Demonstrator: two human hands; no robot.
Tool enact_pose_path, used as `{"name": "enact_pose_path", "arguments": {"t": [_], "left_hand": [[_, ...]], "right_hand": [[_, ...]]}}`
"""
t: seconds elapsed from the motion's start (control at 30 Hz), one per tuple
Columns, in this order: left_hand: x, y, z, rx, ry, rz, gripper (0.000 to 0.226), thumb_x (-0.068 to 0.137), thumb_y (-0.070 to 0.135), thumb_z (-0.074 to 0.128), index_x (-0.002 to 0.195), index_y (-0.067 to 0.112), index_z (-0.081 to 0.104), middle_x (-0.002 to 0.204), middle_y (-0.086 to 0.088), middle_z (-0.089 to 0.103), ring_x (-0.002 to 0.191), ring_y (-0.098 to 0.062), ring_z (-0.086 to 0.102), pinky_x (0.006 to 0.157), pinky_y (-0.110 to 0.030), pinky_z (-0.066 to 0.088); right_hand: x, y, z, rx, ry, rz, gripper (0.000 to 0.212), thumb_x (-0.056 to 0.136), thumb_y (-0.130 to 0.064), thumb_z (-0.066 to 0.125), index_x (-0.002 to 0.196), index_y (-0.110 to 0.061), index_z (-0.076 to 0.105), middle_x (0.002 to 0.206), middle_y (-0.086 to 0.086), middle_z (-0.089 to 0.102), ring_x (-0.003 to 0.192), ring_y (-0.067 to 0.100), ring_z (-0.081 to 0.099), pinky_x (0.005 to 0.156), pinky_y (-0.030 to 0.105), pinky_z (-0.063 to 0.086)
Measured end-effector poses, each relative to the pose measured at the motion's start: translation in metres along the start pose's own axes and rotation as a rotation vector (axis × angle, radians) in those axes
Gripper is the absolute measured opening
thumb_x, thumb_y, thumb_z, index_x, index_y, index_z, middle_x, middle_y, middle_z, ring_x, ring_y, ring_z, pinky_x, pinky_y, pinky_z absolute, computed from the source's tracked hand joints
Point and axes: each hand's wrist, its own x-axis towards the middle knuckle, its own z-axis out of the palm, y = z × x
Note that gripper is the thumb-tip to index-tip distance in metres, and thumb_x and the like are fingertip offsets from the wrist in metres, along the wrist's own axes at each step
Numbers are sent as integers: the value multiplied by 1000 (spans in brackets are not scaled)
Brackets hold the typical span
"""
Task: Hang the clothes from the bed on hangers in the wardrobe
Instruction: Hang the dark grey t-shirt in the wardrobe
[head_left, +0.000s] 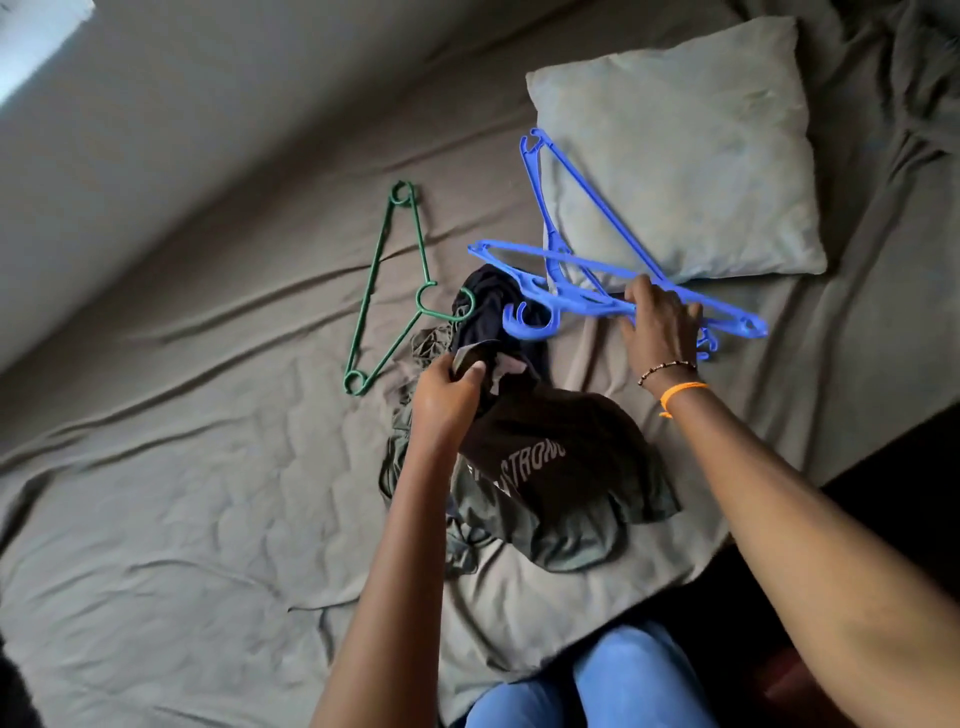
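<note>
Left hand pinching the collar of a dark shirt, fingers and thumb curled round the bunched fabric at the top of the pile. Right hand curled over the bar of a blue hanger, gripping it just above the sheet of the bed. Hanger's long axis running left to right, hook end pointing toward the collar and almost touching it. A second blue hanger crossed beneath, leaning on the pillow. Green hanger lying flat, nearer the left hand, untouched. Likely next: feeding the near shoulder of the hanger into the held neck opening. Wardrobe not in view.
</note>
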Motion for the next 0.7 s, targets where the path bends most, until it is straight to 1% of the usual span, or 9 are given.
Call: {"name": "enact_pose_path", "arguments": {"t": [0.1, 0.2, 0.27, 0.37, 0.47, 0.5, 0.53, 0.63, 0.7], "left_hand": [[-10, 6, -9, 75, 66, 58, 17, 91, 26, 56, 97, 10, 62, 84, -3, 60, 82, -21, 55, 70, -28, 39], [-25, 15, -20, 91, 73, 141, 18, 90, 25, 58, 97, 11, 65, 86, -5, 65, 86, -23, 60, 69, -27, 39], [-36, 22, -26, 92, 73, 228, 18, 88, 28, 61, 96, 14, 68, 90, -5, 70, 88, -22, 64, 68, -26, 41], [-59, 29, -34, 139, 55, 324, 14, 86, 27, 64, 90, 16, 71, 83, -6, 70, 81, -23, 65, 63, -23, 39], [-69, 49, -32, 150, 40, 379, 9, 84, 17, 63, 78, 18, 70, 65, 1, 62, 60, -12, 55, 50, -14, 35], [-128, 44, -91, 56, 92, 563, 10, 84, 14, 62, 77, 18, 69, 62, 4, 60, 57, -8, 52, 48, -10, 34], [-142, 43, -102, -5, 55, 648, 11, 84, 13, 63, 78, 16, 70, 63, 5, 60, 57, -5, 51, 49, -7, 34], [-148, 53, -107, -58, -20, 681, 9, 85, 10, 64, 81, 13, 73, 67, 4, 64, 57, 0, 52, 61, -16, 42], [-153, 51, -115, -141, -55, 676, 14, 84, 11, 65, 75, 19, 71, 65, 5, 64, 62, -5, 56, 68, -25, 46]], "right_hand": [[-17, -18, -32, 397, 142, 169, 28, 91, -28, 53, 91, -1, 58, 84, 17, 63, 80, 32, 54, 69, 37, 32], [-40, -50, -70, 952, 184, 314, 31, 89, -31, 56, 68, -9, 49, 58, -3, 42, 55, 5, 36, 59, 24, 31], [-52, -76, -94, 1282, 250, 417, 36, 89, -27, 62, 61, -18, 41, 53, -8, 36, 47, 1, 34, 53, 17, 30], [-78, -111, -118, 1648, 275, 507, 47, 95, -26, 53, 55, -18, 29, 41, -12, 27, 38, 5, 23, 43, 20, 21], [-72, -129, -121, 1786, 247, 468, 48, 98, -25, 47, 56, -19, 25, 41, -10, 22, 39, 7, 18, 43, 22, 17], [-129, -171, -175, 1882, 325, 263, 47, 97, -27, 48, 57, -19, 25, 42, -10, 21, 40, 7, 18, 44, 22, 16], [-144, -178, -186, 1957, 346, 184, 46, 94, -29, 50, 58, -19, 25, 43, -10, 21, 41, 8, 17, 45, 23, 15], [-140, -165, -179, 1775, 329, 270, 45, 92, -24, 53, 56, -17, 29, 40, -11, 26, 39, 5, 23, 42, 18, 23], [-153, -153, -171, 1625, 349, 287, 39, 92, -12, 57, 58, -12, 37, 38, -13, 36, 36, 1, 35, 42, 15, 35]]}}
